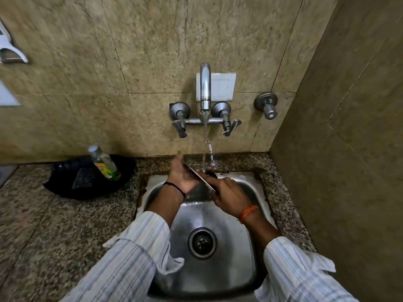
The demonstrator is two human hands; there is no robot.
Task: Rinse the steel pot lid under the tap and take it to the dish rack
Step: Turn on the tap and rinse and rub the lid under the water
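Note:
The steel pot lid (199, 177) is held nearly on edge over the steel sink (246, 253), so only its thin rim shows. Water runs from the wall tap (205, 88) onto the lid's upper edge. My left hand (181, 175) lies flat against the lid's left face. My right hand (227, 192) grips the lid from the right side, fingers curled round it near a dark part, perhaps the knob. Both hands are over the back half of the sink. No dish rack is in view.
A black tray (65, 184) on the speckled stone counter at left holds a dish-soap bottle (104, 163) and a scrub pad (84, 178). A third valve (267, 104) sticks out of the wall at right. A tiled side wall closes in the right.

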